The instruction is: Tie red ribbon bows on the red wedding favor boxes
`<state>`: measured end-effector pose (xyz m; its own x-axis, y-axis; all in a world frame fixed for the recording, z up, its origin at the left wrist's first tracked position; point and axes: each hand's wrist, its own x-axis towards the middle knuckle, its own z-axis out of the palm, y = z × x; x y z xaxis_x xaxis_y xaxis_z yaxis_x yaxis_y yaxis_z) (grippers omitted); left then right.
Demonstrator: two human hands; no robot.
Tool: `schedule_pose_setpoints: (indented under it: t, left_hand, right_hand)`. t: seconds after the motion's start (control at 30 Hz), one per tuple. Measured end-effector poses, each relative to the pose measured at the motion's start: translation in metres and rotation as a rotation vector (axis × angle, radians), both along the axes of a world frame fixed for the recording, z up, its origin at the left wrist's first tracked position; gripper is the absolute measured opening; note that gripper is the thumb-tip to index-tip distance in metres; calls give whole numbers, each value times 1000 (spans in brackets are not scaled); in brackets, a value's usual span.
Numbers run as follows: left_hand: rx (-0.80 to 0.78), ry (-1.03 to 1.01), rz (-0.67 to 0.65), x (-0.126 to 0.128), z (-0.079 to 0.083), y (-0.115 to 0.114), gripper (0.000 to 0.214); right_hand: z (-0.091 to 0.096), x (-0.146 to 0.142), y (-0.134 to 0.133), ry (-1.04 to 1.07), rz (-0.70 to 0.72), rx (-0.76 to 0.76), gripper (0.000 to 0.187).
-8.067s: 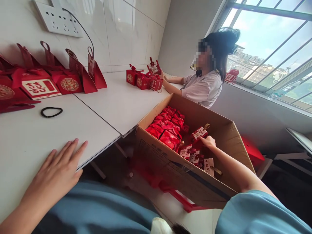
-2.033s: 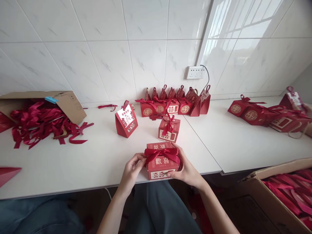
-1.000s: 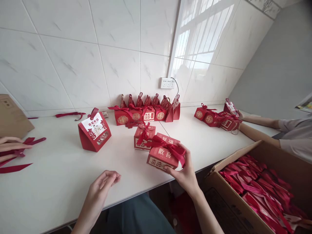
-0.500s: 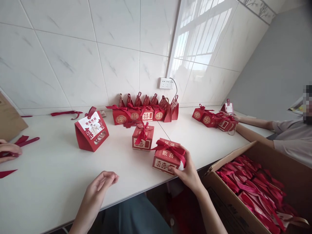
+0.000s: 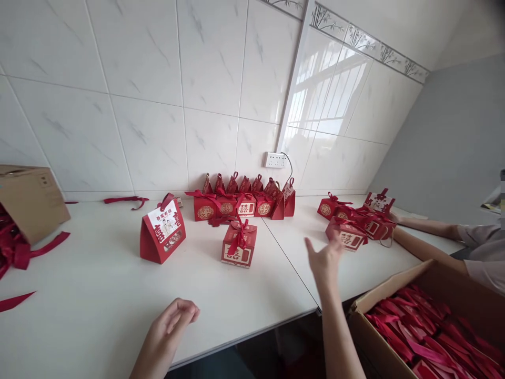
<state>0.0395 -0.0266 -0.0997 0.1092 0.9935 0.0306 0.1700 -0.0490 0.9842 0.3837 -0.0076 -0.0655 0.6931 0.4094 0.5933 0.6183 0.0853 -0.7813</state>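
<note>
My right hand [image 5: 325, 259] is raised over the white table [image 5: 98, 295] with its fingers spread and nothing in it, slightly blurred. Just past its fingertips a red gift box with a red ribbon bow [image 5: 349, 238] lies tilted on the table beside a co-worker's pile of red boxes [image 5: 373, 221]. My left hand [image 5: 173, 322] rests at the table's near edge with loosely curled fingers, holding nothing. A small ribboned red box [image 5: 239, 246] stands in the middle, and a red triangular box with a picture label [image 5: 162, 231] stands to its left.
A row of red boxes [image 5: 244, 202] lines the tiled wall under a power strip [image 5: 275, 159]. A co-worker's forearms [image 5: 426, 247] lie on the table at right. A cardboard carton [image 5: 379, 302] of red ribboned items sits lower right. Another carton [image 5: 31, 200] with ribbons [image 5: 16, 252] lies far left.
My right hand let go of the ribboned red box, which now lies further right beside the co-worker's pile. The hand has lifted and spread. The view tilted upward. My left hand barely moved.
</note>
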Motion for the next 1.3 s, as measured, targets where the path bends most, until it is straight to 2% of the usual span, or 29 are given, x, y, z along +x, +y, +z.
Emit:
schedule_pose_setpoints:
  t: [0.03, 0.1, 0.13, 0.17, 0.23, 0.33, 0.43, 0.53, 0.6, 0.67, 0.7, 0.73, 0.77, 0.87, 0.93, 1.03, 1.13, 1.23, 1.3]
  left_hand:
    - [6, 12, -4, 1, 1, -1, 46]
    - [26, 24, 11, 5, 3, -4, 42]
    - [35, 24, 30, 6, 4, -6, 41]
    - [42, 23, 52, 8, 6, -9, 39]
    - [51, 19, 91, 11, 8, -12, 37]
    - [56, 39, 63, 11, 9, -13, 38]
    - [51, 83, 3, 10, 11, -11, 40]
    - [46, 80, 0, 10, 13, -10, 41]
    - [41, 13, 13, 10, 12, -10, 41]
    - [32, -95, 64, 9, 8, -10, 41]
    - [26, -148, 101, 8, 6, -10, 41]
    - [23, -193, 147, 7, 4, -11, 41]
    - [23, -220, 193, 6, 3, -12, 41]
    - [60, -175, 298, 7, 7, -16, 40]
    - [102, -94, 316, 11, 18, -16, 38]
    - [174, -7, 270, 22, 39, -7, 37]
    - [298, 146, 230, 36, 60, 9, 33]
    - [405, 322, 166, 47, 74, 21, 25]
    - [395, 330, 106, 49, 77, 25, 25]
  right_hand:
    - [0, -22, 7, -34, 97, -1, 74]
    - [-2, -68, 20, -117, 457, -75, 70]
    - [-3, -89, 25, -162, 555, -119, 72]
    - [-4, -106, 30, -187, 611, -151, 76]
    - [-1, -126, 39, -170, 638, -221, 85]
    - [6, -122, 50, -57, 668, -309, 90]
    - [13, -101, 54, -6, 796, -357, 83]
    - [15, -88, 48, -5, 930, -375, 78]
    - [16, -85, 37, 30, 1129, -401, 83]
    - [16, -85, 22, 94, 1371, -427, 91]
    - [15, -85, 14, 137, 1446, -429, 92]
    - [14, -85, 6, 183, 1456, -422, 90]
    - [13, -85, -1, 228, 1399, -407, 84]
    - [5, -88, -19, 386, 1092, -335, 51]
    - [0, -94, -27, 447, 958, -311, 44]
    - [-1, -105, -34, 457, 942, -318, 56]
    - [8, -118, -38, 419, 953, -332, 65]
    - [21, -129, -40, 369, 958, -381, 55]
    - [26, -131, -40, 392, 1016, -379, 45]
